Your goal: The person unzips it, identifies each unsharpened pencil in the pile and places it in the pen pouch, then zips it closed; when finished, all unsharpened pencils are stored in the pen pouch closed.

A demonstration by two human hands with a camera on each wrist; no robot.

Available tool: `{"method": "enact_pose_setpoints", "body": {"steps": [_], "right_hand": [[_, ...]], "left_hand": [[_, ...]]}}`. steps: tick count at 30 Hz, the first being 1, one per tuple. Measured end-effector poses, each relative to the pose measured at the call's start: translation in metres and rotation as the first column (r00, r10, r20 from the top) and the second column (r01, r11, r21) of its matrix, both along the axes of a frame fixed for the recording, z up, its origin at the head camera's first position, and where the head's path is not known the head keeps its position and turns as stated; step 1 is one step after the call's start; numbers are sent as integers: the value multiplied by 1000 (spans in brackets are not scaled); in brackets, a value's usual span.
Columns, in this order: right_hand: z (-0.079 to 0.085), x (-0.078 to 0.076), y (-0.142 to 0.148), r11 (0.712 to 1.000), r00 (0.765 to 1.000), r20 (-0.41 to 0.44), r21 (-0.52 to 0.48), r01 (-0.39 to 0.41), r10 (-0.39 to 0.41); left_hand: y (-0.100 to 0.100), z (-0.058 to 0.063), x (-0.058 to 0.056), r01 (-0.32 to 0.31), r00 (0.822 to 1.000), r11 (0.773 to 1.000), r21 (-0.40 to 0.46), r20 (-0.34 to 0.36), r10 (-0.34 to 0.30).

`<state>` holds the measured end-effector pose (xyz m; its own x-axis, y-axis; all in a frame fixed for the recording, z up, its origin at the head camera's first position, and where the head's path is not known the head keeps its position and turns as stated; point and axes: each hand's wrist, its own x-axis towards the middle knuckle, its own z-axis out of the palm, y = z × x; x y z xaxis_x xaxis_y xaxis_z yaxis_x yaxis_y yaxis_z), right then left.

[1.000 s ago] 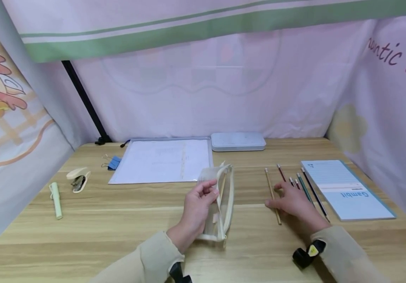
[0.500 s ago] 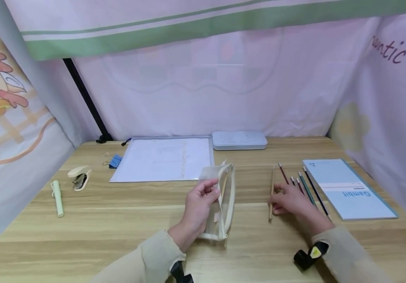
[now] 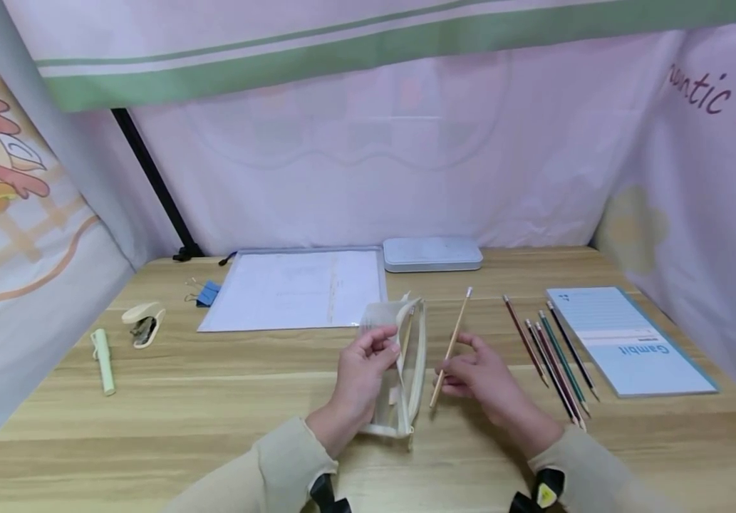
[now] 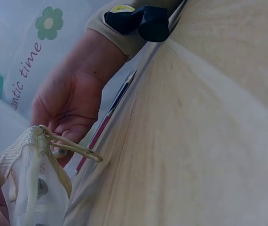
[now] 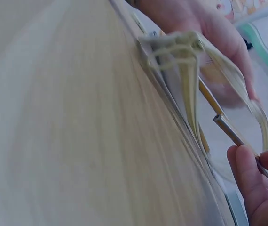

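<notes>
In the head view my left hand (image 3: 356, 377) grips the side of a pale mesh pencil case (image 3: 417, 374), its zipped mouth open toward the right. Inside the case lies a yellowish pencil (image 3: 407, 329), also showing through the mouth in the right wrist view. Just right of the case, my right hand (image 3: 486, 381) pinches a light wooden pencil (image 3: 456, 335) between thumb and fingers, tilted with its white end up and away. The right wrist view shows this pencil (image 5: 229, 129) close to the case's mouth. Several dark, red and green pencils (image 3: 563, 353) lie on the table to the right.
Right of the loose pencils lies a light blue notebook (image 3: 630, 342). A white sheet (image 3: 297, 292) and a pale tin box (image 3: 432, 256) are at the back. On the left are a blue binder clip (image 3: 208, 293), a stapler (image 3: 144, 325) and a green pen (image 3: 103, 362).
My right hand has picked up the light wooden pencil from the table and carried it left toward the case. The left hand and the pencil case have stayed in place.
</notes>
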<state>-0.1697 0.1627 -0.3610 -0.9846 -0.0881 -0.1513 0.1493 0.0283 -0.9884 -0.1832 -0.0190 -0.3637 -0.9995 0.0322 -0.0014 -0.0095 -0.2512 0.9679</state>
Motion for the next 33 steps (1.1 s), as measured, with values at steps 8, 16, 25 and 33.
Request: {"method": "enact_pose_setpoints", "body": {"steps": [8,16,25,33], "right_hand": [[-4,5,-24,998,998,-9,-10,-66,66],[-9,9,-38,991,991,18,-42,-129,130],[-13,14,-46,978,978,10,-19,-209,209],[-1,14,-33,997,997,-17,21,-72,72]], "left_hand": [[3,-1,0,-12,1000,1000,0,-6,12],[9,1,1,-4,1000,1000,-4,2,4],[9,2,3,-6,1000,1000,-1,-5,6],[5,6,-3,-37,999,999,17,-15,37]]}}
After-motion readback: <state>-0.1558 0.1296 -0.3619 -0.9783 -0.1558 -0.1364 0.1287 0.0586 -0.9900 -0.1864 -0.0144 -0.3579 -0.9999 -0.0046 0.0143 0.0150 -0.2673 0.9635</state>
